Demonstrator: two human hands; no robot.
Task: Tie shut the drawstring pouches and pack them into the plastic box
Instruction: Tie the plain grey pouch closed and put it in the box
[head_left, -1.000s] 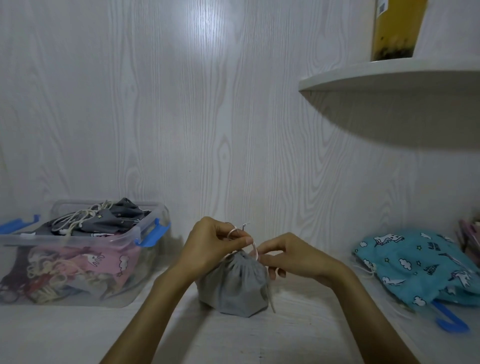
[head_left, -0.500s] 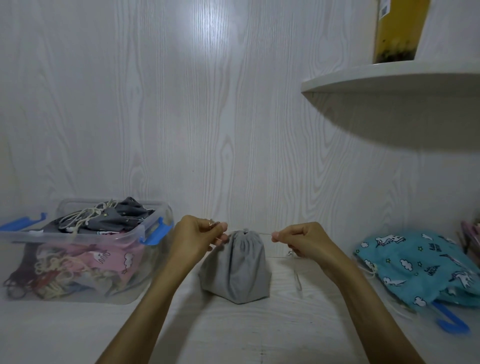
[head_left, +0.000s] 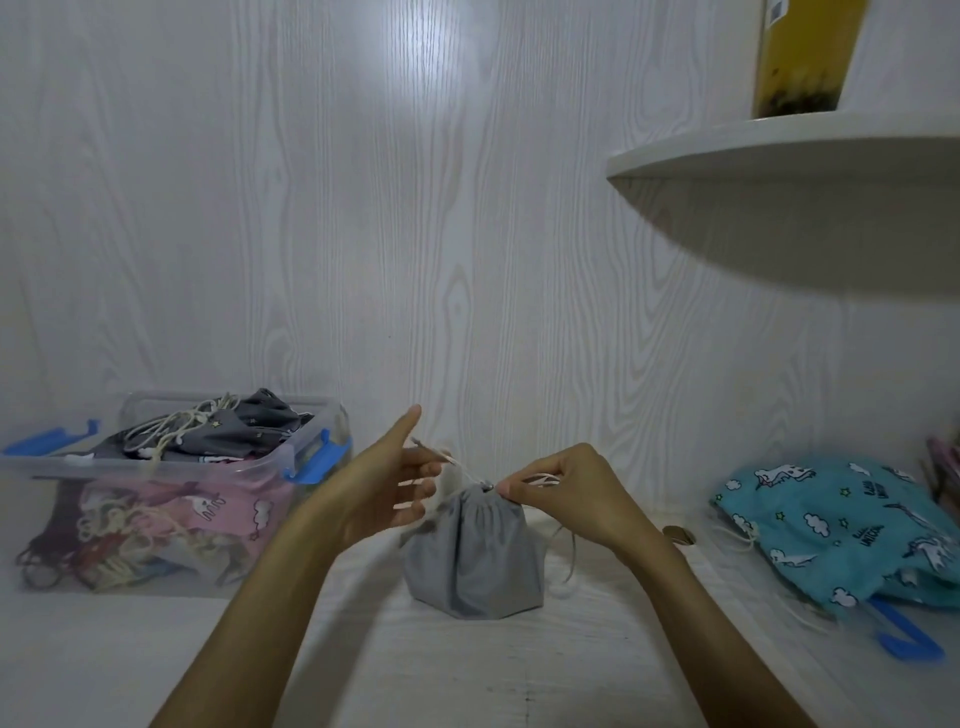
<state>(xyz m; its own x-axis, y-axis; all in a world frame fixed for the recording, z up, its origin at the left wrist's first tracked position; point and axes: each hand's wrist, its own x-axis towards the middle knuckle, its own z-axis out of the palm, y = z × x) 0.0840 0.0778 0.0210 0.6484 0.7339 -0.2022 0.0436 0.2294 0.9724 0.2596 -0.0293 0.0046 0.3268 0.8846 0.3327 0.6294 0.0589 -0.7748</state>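
A small grey drawstring pouch (head_left: 472, 561) stands gathered shut on the white surface at centre. My right hand (head_left: 571, 499) pinches its pale drawstring (head_left: 452, 460) right at the pouch's neck. My left hand (head_left: 374, 493) hovers just left of the neck with fingers straight and thumb raised; the cord runs up across those fingers. The clear plastic box (head_left: 270, 462) with blue clips sits at the left, holding several pouches, grey ones on top and pink ones below. A teal unicorn-print pouch (head_left: 831, 530) lies at the right.
A blue lid clip (head_left: 904, 639) lies in front of the teal pouch. A white shelf (head_left: 779, 171) juts out at upper right with a yellow carton (head_left: 805, 57) on it. A wood-grain wall stands close behind everything.
Both hands pulled the cord ends apart, then came back in. My left hand has opened its fingers, and my right hand has moved onto the pouch's neck.
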